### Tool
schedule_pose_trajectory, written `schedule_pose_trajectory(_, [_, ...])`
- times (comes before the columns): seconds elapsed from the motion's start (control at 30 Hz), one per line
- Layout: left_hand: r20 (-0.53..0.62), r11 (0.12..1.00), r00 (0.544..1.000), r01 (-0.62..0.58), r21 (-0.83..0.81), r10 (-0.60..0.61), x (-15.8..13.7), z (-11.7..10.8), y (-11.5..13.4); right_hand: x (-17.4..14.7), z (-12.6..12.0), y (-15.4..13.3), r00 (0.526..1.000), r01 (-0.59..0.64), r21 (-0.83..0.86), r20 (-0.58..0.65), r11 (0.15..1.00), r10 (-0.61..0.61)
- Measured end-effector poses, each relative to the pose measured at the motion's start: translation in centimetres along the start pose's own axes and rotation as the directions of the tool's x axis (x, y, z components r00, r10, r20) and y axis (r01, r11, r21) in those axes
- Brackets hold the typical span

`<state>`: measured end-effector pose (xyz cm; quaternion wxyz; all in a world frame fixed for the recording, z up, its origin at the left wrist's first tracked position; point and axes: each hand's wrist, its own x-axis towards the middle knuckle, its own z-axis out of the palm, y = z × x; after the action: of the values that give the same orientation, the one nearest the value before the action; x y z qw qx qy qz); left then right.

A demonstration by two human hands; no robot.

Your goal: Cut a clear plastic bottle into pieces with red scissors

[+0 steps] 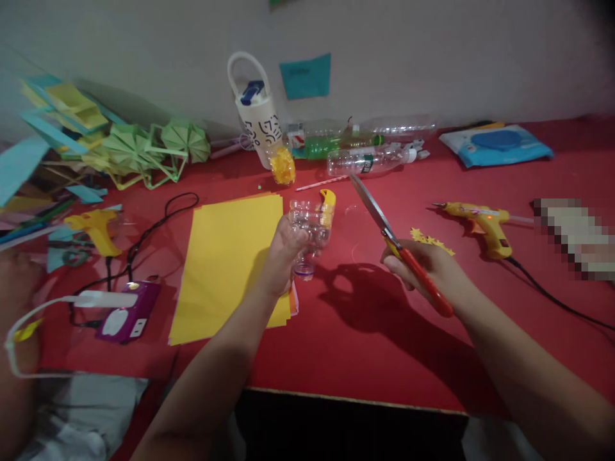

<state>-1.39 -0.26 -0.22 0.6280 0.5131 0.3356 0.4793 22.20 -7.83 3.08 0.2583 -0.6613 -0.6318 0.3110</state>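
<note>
My left hand is closed round a clear cut plastic bottle with a purple ring at its neck end, which points down toward me. A curved yellow piece shows at the bottle's far right side; whether it is attached I cannot tell. In my right hand is a pair of scissors with red and yellow handles, its blades pointing up and left, apart from the bottle. Beyond my right hand lie small yellow cut-out shapes. Yellow paper sheets lie stacked beneath my left forearm.
Two yellow glue guns lie on the red table, the other at left by a purple power strip. Along the wall stand or lie a white tumbler, several plastic bottles, wipes and folded-paper crafts. Another person's arm is at left.
</note>
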Motion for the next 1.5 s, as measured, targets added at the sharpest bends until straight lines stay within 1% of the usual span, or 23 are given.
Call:
schedule_pose_trajectory(0.07, [-0.046, 1.000, 0.999, -0.021, 0.021, 0.022, 0.2, -0.2, -0.1, -0.1, -0.3, -0.4, 1.000, 0.021, 0.061, -0.003, 0.998, -0.020])
schedule_pose_trajectory(0.17, [-0.064, 0.999, 0.998, -0.020, 0.047, 0.023, 0.6, -0.6, -0.4, 0.0, -0.9, -0.9, 1.000, -0.007, 0.001, -0.029, 1.000, 0.007])
schedule_pose_trajectory(0.27, [-0.073, 1.000, 0.997, -0.007, 0.004, 0.007, 1.1, -1.2, -0.3, 0.0, -1.0, -1.0, 1.000, -0.021, -0.196, 0.013, 0.980, 0.024])
schedule_pose_trajectory(0.4, [-0.200, 0.992, 0.980, -0.017, -0.122, -0.008, 1.6, -2.2, 0.8, 0.1, -0.1, -1.2, 0.998, 0.035, -0.506, 0.062, 0.862, -0.004])
schedule_pose_trajectory(0.47, [-0.225, 0.986, 0.974, 0.001, -0.164, -0.038, 1.7, -2.7, 1.6, 0.2, 0.3, -1.3, 0.998, 0.032, -0.563, 0.061, 0.826, 0.003])
schedule_pose_trajectory(0.53, [-0.178, 0.979, 0.981, 0.037, -0.203, -0.074, 1.8, -3.0, 2.1, 0.3, 0.4, -1.2, 0.993, -0.020, -0.487, 0.092, 0.873, 0.074])
schedule_pose_trajectory(0.6, [-0.080, 0.973, 0.992, 0.082, -0.215, -0.102, 1.6, -2.9, 2.3, 0.5, 0.2, -1.2, 0.960, -0.104, -0.256, 0.227, 0.961, 0.165])
schedule_pose_trajectory(0.63, [-0.029, 0.971, 0.993, 0.105, -0.213, -0.114, 1.6, -2.8, 2.2, 0.6, 0.1, -1.2, 0.933, -0.153, -0.118, 0.311, 0.981, 0.183])
schedule_pose_trajectory(0.7, [0.043, 0.969, 0.990, 0.142, -0.204, -0.136, 1.3, -2.6, 2.0, 0.9, 0.0, -1.2, 0.891, -0.228, 0.080, 0.418, 0.970, 0.175])
schedule_pose_trajectory(0.73, [0.063, 0.966, 0.987, 0.156, -0.204, -0.146, 1.3, -2.5, 1.8, 1.2, 0.0, -1.2, 0.889, -0.245, 0.121, 0.424, 0.962, 0.173])
schedule_pose_trajectory(0.8, [0.075, 0.964, 0.985, 0.170, -0.207, -0.157, 1.1, -2.4, 1.4, 2.0, 0.3, -1.2, 0.915, -0.247, 0.118, 0.356, 0.962, 0.191])
schedule_pose_trajectory(0.87, [0.082, 0.964, 0.983, 0.176, -0.198, -0.163, 1.1, -2.4, 1.1, 3.0, 0.7, -0.9, 0.952, -0.233, 0.101, 0.225, 0.967, 0.205])
schedule_pose_trajectory(0.93, [0.111, 0.969, 0.981, 0.176, -0.174, -0.158, 1.1, -2.5, 1.0, 4.1, 1.1, -0.7, 0.973, -0.222, 0.154, 0.089, 0.963, 0.211])
schedule_pose_trajectory(0.97, [0.137, 0.973, 0.979, 0.174, -0.153, -0.153, 1.1, -2.5, 1.0, 4.4, 1.2, -0.7, 0.976, -0.217, 0.206, 0.052, 0.954, 0.211])
schedule_pose_trajectory(1.07, [0.247, 0.987, 0.958, 0.159, -0.029, -0.147, 0.9, -2.3, 1.1, 4.5, 1.2, -1.2, 0.975, -0.219, 0.406, 0.070, 0.887, 0.209])
schedule_pose_trajectory(1.13, [0.297, 0.987, 0.947, 0.087, 0.134, -0.123, 0.5, -1.9, 1.3, 3.9, 1.2, -1.9, 0.972, -0.233, 0.505, 0.132, 0.831, 0.192])
schedule_pose_trajectory(1.2, [0.323, 0.935, 0.944, -0.059, 0.350, -0.061, 0.1, -1.6, 1.3, 3.2, 1.3, -2.8, 0.971, -0.231, 0.549, 0.183, 0.803, 0.154])
schedule_pose_trajectory(1.23, [0.339, 0.877, 0.941, -0.152, 0.455, -0.012, 0.0, -1.4, 1.3, 3.0, 1.5, -3.1, 0.971, -0.229, 0.560, 0.191, 0.796, 0.145])
schedule_pose_trajectory(1.3, [0.386, 0.710, 0.915, -0.349, 0.611, 0.118, -0.3, -1.2, 1.1, 2.7, 1.9, -3.6, 0.969, -0.236, 0.575, 0.205, 0.784, 0.141])
schedule_pose_trajectory(1.37, [0.441, 0.521, 0.854, -0.519, 0.678, 0.276, -0.3, -1.1, 0.7, 2.8, 2.5, -3.7, 0.975, -0.218, 0.602, 0.168, 0.768, 0.145])
schedule_pose_trajectory(1.43, [0.447, 0.382, 0.796, -0.594, 0.708, 0.409, -0.2, -0.9, 0.2, 3.0, 3.1, -3.5, 0.984, -0.175, 0.632, 0.092, 0.755, 0.151])
schedule_pose_trajectory(1.47, [0.412, 0.364, 0.793, -0.583, 0.726, 0.448, -0.2, -0.8, -0.2, 3.1, 3.4, -3.3, 0.987, -0.149, 0.642, 0.048, 0.752, 0.154])
schedule_pose_trajectory(1.5, [0.352, 0.390, 0.811, -0.546, 0.741, 0.467, -0.1, -0.6, -0.5, 3.2, 3.7, -3.2, 0.988, -0.111, 0.645, -0.009, 0.756, 0.153])
